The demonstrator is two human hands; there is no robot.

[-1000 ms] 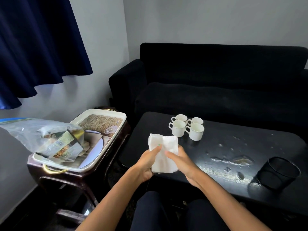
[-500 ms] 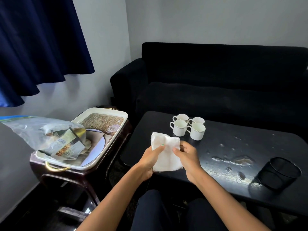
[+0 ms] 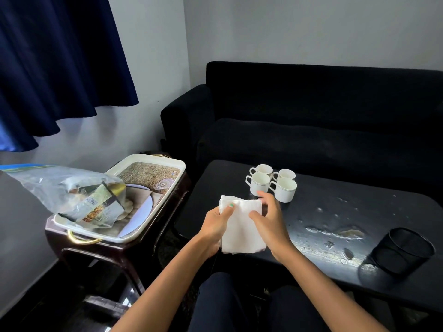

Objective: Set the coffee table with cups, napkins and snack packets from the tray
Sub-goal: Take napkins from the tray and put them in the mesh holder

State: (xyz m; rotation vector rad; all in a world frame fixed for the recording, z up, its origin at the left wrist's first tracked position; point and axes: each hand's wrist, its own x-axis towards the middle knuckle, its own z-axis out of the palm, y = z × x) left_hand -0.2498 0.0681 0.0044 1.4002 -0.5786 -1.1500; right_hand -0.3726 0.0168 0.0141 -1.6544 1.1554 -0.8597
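A black sofa (image 3: 323,121) backs the dark coffee table (image 3: 311,212) where I sit. To my left, a white tray (image 3: 153,161) on a side stand (image 3: 119,250) carries a clear bag of snack packets (image 3: 79,200). A black mesh cup (image 3: 405,250) lies tipped on the table's right. My left hand (image 3: 215,226) grips a white stack of napkins (image 3: 239,231) above the near edge; my right hand (image 3: 271,221) pinches its top corner. Four white cups (image 3: 272,182) cluster just beyond.
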